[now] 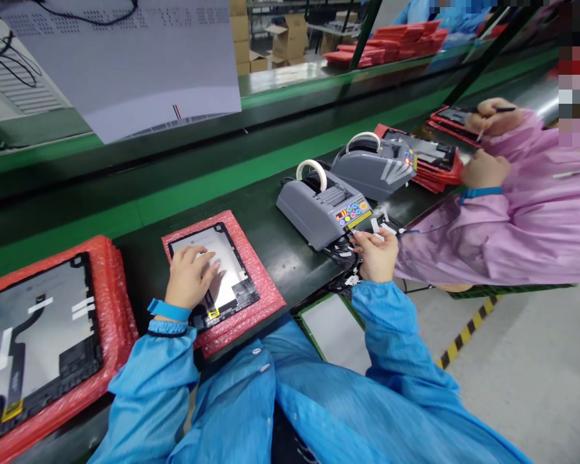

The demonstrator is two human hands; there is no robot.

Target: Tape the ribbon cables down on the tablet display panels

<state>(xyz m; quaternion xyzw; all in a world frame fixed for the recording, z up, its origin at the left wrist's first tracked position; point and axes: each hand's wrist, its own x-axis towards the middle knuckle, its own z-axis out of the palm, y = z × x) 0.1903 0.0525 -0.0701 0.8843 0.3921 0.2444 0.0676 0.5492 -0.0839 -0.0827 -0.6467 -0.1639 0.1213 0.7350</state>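
- one long dark green bench (283,261) runs before us, slanting up to the right.
- at our right sits a person in pink sleeves (536,219), close beside us.
- to our left we see a stack of red bubble wrap (118,303), another panel (43,328) on top.
- under our left hand is the tablet-like panel (229,274), face up on pink-red wrapping (265,293) at the bench's near edge; its long axis slants from back left to near right, and its dark, yellow-tagged end points toward us.
- right of it stands a gray tape dispenser (307,209).
- our left hand (191,277) lies spread over the panel, palm down, gripping nothing.
- our right hand (379,258) is bent at the dispenser's front; we cannot tell whether its fingers pinch anything.
- white strips (374,225) show near those fingertips.
- a small yellow tag (214,314) marks the panel's near end.
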